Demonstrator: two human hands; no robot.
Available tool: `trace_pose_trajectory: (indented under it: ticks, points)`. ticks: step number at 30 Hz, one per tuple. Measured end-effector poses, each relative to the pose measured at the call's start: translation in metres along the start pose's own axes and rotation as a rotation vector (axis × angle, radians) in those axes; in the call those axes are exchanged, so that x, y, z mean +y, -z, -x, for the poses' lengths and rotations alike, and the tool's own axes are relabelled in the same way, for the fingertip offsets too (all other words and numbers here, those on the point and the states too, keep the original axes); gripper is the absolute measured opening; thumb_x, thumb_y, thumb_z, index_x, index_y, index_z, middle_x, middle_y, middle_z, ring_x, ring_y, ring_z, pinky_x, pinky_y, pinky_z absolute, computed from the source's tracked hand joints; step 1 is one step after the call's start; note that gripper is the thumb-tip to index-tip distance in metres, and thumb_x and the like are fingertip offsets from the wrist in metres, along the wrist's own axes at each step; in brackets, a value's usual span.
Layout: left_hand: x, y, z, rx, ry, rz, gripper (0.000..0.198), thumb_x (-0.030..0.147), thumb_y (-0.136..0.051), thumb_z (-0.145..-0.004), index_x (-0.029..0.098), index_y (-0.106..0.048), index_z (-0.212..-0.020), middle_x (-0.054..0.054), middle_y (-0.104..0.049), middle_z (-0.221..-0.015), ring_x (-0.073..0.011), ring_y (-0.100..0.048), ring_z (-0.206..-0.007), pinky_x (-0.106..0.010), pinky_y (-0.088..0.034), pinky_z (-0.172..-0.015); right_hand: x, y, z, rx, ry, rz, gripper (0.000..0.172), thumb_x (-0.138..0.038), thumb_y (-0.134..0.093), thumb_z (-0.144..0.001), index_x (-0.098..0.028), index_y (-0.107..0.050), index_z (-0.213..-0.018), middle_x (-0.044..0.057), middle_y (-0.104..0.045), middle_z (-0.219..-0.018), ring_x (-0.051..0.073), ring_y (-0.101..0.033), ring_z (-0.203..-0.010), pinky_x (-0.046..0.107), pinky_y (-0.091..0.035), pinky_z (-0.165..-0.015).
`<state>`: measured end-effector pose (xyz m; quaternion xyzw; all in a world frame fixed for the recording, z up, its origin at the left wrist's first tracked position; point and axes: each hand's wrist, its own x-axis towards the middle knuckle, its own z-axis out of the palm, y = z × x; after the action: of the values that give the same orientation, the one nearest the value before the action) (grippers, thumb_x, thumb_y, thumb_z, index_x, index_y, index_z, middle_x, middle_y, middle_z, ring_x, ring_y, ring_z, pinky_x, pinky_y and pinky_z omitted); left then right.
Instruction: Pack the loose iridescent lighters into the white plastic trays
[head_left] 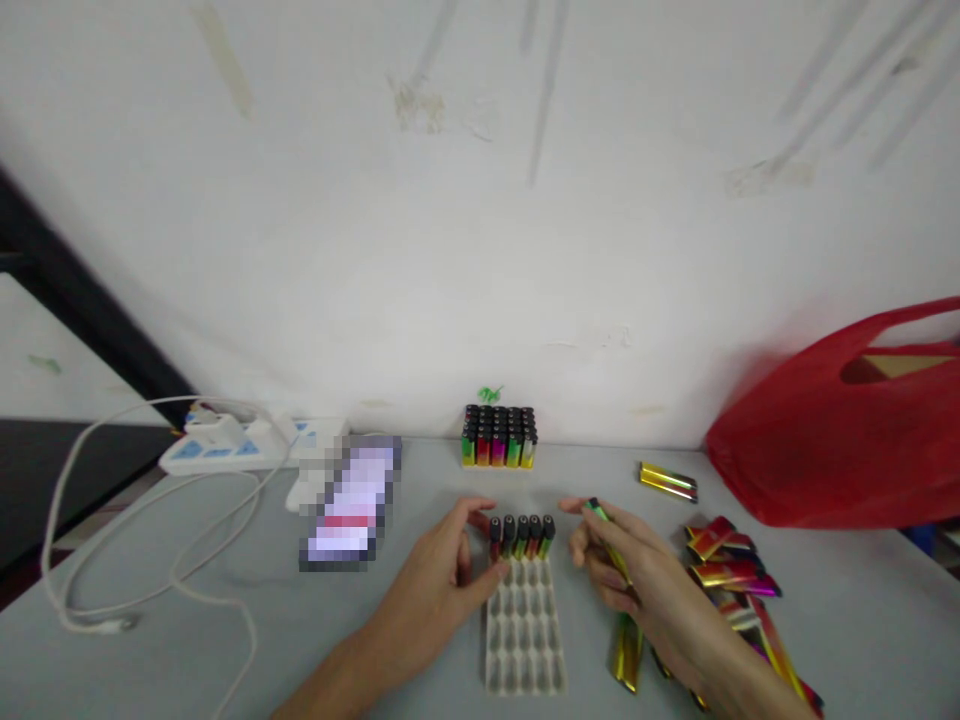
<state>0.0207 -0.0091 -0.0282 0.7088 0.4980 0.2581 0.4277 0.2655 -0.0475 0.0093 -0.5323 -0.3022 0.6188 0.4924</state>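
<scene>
A white plastic tray (525, 640) with empty sockets lies on the grey table in front of me. Several shiny coloured lighters (523, 536) stand in its far row. My left hand (442, 585) rests at the tray's left side, fingers curled against the tray edge and the leftmost lighter. To the right of the tray, my right hand (626, 575) is closed around a green lighter (606, 528), its black top pointing toward the row. A gold lighter (628, 650) lies under that hand.
A full tray of lighters (499, 436) stands by the wall. Loose lighters (731, 575) lie in a pile at right, one gold lighter (667, 481) apart. A red bag (840, 440) sits far right. A phone (351, 505), power strip (225, 445) and white cable (112, 560) occupy the left.
</scene>
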Motion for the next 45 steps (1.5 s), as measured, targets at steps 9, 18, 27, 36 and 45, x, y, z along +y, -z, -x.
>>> trace_pose_trajectory:
  ticks: [9,18,27,36,45]
  points:
    - [0.001,0.002,0.001,0.005,-0.012,0.01,0.054,0.043,-0.069,-0.1,0.021,-0.058,-0.148,0.005,-0.054,-0.077,-0.019,-0.054,-0.071,-0.029,-0.038,-0.066,0.005,-0.002,-0.003,0.044,0.102,0.082,0.069,-0.083,-0.071,-0.09,-0.026,-0.072,-0.128,-0.002,-0.054,-0.08,0.013,-0.035,-0.063,0.022,-0.02,-0.05]
    - [-0.001,0.001,-0.001,-0.007,-0.003,-0.01,0.057,0.035,-0.073,-0.096,0.021,-0.057,-0.149,0.007,-0.051,-0.074,-0.0191,-0.053,-0.069,-0.03,-0.039,-0.07,0.013,0.002,-0.007,-0.08,-0.096,-0.092,0.06,-0.078,-0.068,-0.091,-0.021,-0.056,-0.074,-0.01,-0.026,-0.064,0.01,-0.015,-0.055,0.023,-0.01,-0.047]
    - [-0.002,0.001,-0.001,0.005,-0.002,-0.01,0.057,0.034,-0.073,-0.095,0.02,-0.059,-0.147,0.008,-0.05,-0.072,-0.0179,-0.05,-0.065,-0.03,-0.037,-0.067,0.014,-0.002,-0.006,-0.167,-0.098,-0.166,0.059,-0.067,-0.066,-0.086,-0.027,-0.029,-0.061,-0.012,-0.015,-0.057,0.009,-0.004,-0.052,0.026,-0.002,-0.045]
    - [-0.002,0.0,0.0,0.005,-0.011,-0.013,0.057,0.035,-0.071,-0.096,0.02,-0.058,-0.148,0.008,-0.05,-0.072,-0.0181,-0.051,-0.065,-0.029,-0.037,-0.067,0.016,-0.008,-0.003,-0.056,-0.097,-0.171,0.057,-0.07,-0.067,-0.076,-0.027,-0.032,-0.061,-0.013,-0.014,-0.056,0.009,-0.006,-0.051,0.027,-0.005,-0.046]
    - [-0.006,0.0,-0.001,-0.011,-0.007,-0.031,0.057,0.036,-0.072,-0.097,0.022,-0.056,-0.15,0.008,-0.051,-0.073,-0.018,-0.051,-0.066,-0.029,-0.037,-0.067,0.018,-0.011,-0.004,-0.03,-0.107,-0.146,0.058,-0.071,-0.068,-0.074,-0.028,-0.032,-0.061,-0.013,-0.014,-0.055,0.008,-0.006,-0.05,0.025,-0.004,-0.045]
